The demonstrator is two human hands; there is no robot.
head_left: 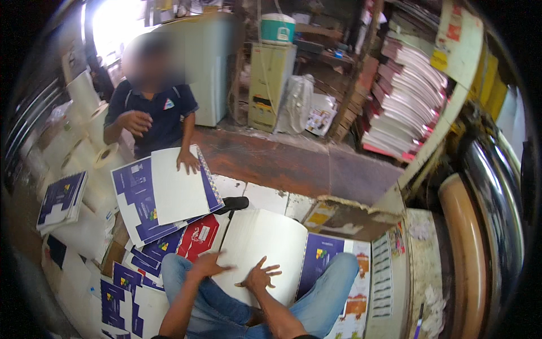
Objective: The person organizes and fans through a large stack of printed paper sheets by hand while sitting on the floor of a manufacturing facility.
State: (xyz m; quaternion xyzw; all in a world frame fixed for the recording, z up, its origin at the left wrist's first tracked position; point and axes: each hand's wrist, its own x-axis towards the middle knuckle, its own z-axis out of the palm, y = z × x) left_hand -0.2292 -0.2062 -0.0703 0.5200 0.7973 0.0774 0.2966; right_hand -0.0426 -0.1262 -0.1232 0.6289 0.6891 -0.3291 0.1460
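A thick stack of white sheets (pixel 276 234) lies in front of me between my knees. On its near part rests my right hand (pixel 261 277), palm down with the fingers spread. My left hand (pixel 209 264) is at the stack's left edge, fingers stretched toward it and holding nothing that I can see. Under the stack's right side shows a purple printed sheet (pixel 324 254). A red printed sheet (pixel 200 236) lies to its left. Across from me, a co-worker (pixel 152 107) has one hand flat on a white sheet (pixel 179 189) over purple-and-white printed sheets (pixel 135 195).
Several purple printed pieces (pixel 121 299) are scattered at my left, near white rolls (pixel 107 164). A cardboard box (pixel 350 217) stands beyond the stack's right corner. Large film rolls (pixel 466 243) stand at the right. Shelved paper stacks (pixel 403 96) rise at the back right.
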